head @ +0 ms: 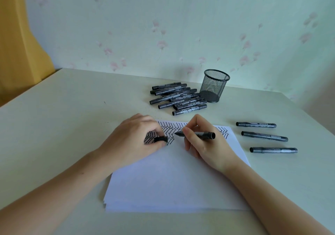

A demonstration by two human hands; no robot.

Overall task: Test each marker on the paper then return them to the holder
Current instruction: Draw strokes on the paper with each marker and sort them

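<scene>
My right hand (201, 142) grips an uncapped black marker (203, 135), its tip pointing left just over the zigzag lines at the top of the white paper (172, 180). My left hand (134, 140) rests on the paper's upper left and pinches the black cap (161, 139). A pile of several capped grey-black markers (178, 98) lies behind the paper. To the right of that pile stands the black mesh holder (214, 85), with nothing showing inside it. Three capped markers (264, 137) lie side by side to the right of the paper.
The pale table (63, 117) meets a flowered wall at the back. A yellow curtain (20, 40) hangs at the far left. The paper is a small stack with its front edge near me.
</scene>
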